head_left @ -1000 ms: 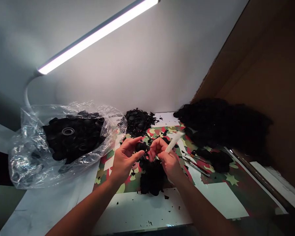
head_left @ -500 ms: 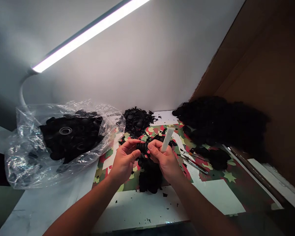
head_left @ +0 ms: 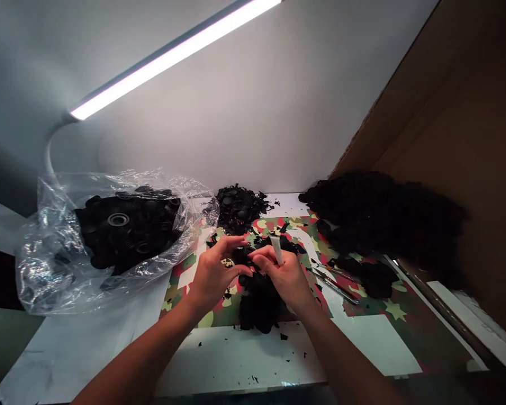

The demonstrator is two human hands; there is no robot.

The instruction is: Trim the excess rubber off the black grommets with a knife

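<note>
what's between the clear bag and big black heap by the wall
The head view shows a smaller black pile, then white surface with scattered bits.

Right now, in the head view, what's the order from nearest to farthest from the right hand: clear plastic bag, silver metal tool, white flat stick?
1. White flat stick: held in the right hand.
2. Silver metal tool: right of that hand.
3. Clear plastic bag: left, beyond the left hand.

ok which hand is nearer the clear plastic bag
Left. The left hand is just to the right of the clear plastic bag, apart from it; the right hand, holding a pale strip, is farther right, beyond the left hand.
</note>
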